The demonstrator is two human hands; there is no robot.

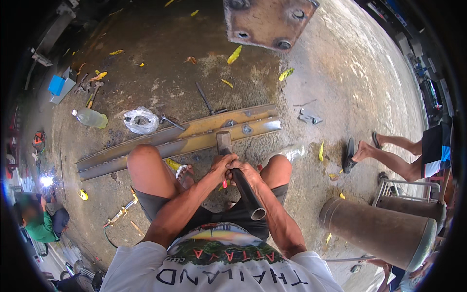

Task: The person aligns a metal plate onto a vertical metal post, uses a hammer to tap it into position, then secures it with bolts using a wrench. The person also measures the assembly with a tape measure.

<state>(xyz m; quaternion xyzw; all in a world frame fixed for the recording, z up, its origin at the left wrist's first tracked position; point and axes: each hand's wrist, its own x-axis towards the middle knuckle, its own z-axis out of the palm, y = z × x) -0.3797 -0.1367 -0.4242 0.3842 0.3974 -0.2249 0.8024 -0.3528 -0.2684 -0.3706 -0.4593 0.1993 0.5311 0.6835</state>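
Note:
I squat with both forearms reaching forward between my bent knees. My left hand (223,164) and my right hand (244,171) are closed together around the dark pipe handle of a sledgehammer (247,195). The handle's hollow end tilts up toward me, and its blocky metal head points away, beside the long steel bars (202,127). These bars lie side by side on the ground just past my feet, with rusty and bare-metal patches. My fingers overlap, so part of the grip is hidden.
A rusty plate with holes (270,24) juts in at the top. A hammer (172,122), plastic bag (141,119) and bottle (90,118) lie left. Gas cylinders on a trolley (374,228) and a person's legs (389,155) are right. A welding flash (46,181) glows by another person.

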